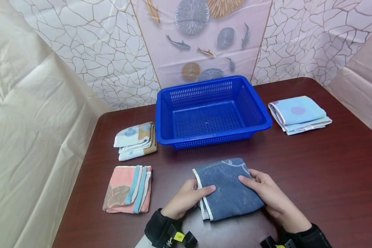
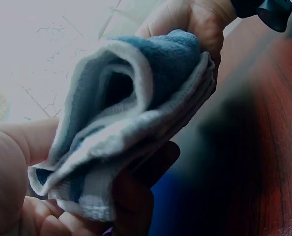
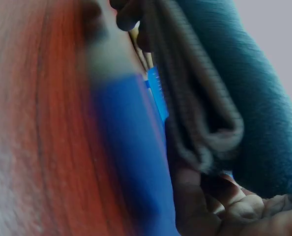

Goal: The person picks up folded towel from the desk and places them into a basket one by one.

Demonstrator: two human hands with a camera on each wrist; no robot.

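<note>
A folded dark blue towel (image 1: 226, 193) with white edging is held between both hands over the near middle of the table. My left hand (image 1: 187, 198) grips its left edge, thumb on top and fingers underneath. On the other side my right hand (image 1: 269, 193) pinches the right edge, its thumb lying on the upper face. In the left wrist view the towel's (image 2: 170, 54) stacked layers and white hems show end-on, with a rolled fold at the top. The right wrist view shows the towel (image 3: 254, 98) raised above the table, its folded layers hanging beside the fingers.
A blue plastic basket (image 1: 214, 134) stands at the back middle. Left of it lies a folded white and brown towel (image 1: 136, 139), with a folded pink towel (image 1: 127, 189) nearer. A folded light blue towel (image 1: 299, 112) lies at the right on the dark red table (image 1: 328, 179).
</note>
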